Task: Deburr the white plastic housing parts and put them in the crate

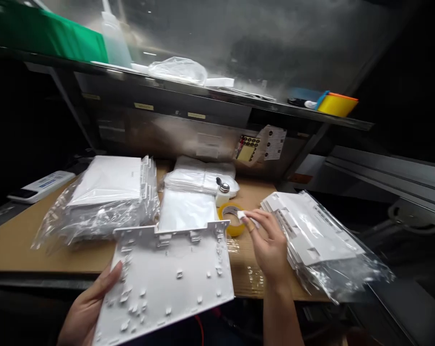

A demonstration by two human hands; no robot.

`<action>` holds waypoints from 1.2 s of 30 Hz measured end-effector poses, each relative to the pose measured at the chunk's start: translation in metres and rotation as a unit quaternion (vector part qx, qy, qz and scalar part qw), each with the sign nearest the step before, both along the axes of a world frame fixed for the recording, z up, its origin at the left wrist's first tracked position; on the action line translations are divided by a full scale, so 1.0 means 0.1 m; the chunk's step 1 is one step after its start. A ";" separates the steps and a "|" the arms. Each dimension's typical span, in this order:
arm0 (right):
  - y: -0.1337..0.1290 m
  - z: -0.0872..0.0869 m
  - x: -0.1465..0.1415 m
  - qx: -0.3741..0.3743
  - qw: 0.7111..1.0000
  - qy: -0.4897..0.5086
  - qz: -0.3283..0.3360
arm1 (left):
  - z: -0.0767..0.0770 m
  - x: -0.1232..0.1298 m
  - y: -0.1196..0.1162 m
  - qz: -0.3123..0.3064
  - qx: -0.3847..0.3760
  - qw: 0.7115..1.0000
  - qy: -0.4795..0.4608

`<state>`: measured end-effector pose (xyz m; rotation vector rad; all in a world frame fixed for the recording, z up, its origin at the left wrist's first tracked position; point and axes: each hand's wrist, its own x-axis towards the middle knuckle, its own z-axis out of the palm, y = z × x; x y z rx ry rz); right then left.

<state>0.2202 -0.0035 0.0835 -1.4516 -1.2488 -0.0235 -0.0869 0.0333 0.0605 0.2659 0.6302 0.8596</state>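
My left hand (94,302) grips the left edge of a white plastic panel (170,283), thumb on top. The panel's upturned face carries small clips and posts, and it is held tilted over the bench's front edge. Pinched between the fingertips of my right hand (269,242) is a small white wad (242,215), perhaps cloth or tissue. Just left of those fingers lies a roll of yellow tape (225,211). Behind the roll stands a small white bottle with a metal top (223,192), its dark lid flipped up.
Bagged white panels are stacked at left (105,182) and more panels (314,230) lie at right. Clear plastic bags (188,209) lie mid-bench on cardboard (253,192). A shelf (210,103) crosses above, bearing a squeeze bottle (115,41) and a yellow box (338,105).
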 end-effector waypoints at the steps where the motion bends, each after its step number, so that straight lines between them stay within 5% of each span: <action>1: 0.00 0.05 -0.06 0.029 0.999 -0.014 -0.003 | 0.04 0.06 -0.01 0.009 -0.022 1.000 -0.008; 10: 0.08 0.42 -1.05 0.109 0.978 -0.075 0.160 | 0.36 0.65 -0.25 0.070 0.059 0.996 -0.022; 24: 0.24 0.37 -0.97 0.106 0.981 -0.094 0.133 | 0.39 0.72 -0.24 0.066 0.081 0.994 -0.022; 28: 0.41 0.17 -0.49 0.063 0.993 -0.083 0.048 | 0.42 0.63 -0.21 0.051 0.065 0.997 -0.011; 31: 0.56 -0.15 0.02 -0.095 0.991 -0.063 -0.073 | 0.43 0.55 -0.18 0.058 0.061 0.996 0.007; 33: 0.67 -0.39 0.28 -0.215 0.969 -0.077 -0.093 | 0.43 0.50 -0.17 0.068 0.066 0.995 0.012; 36: 0.77 -0.64 0.43 -0.266 0.955 -0.097 -0.088 | 0.41 0.46 -0.15 0.079 0.063 0.995 0.015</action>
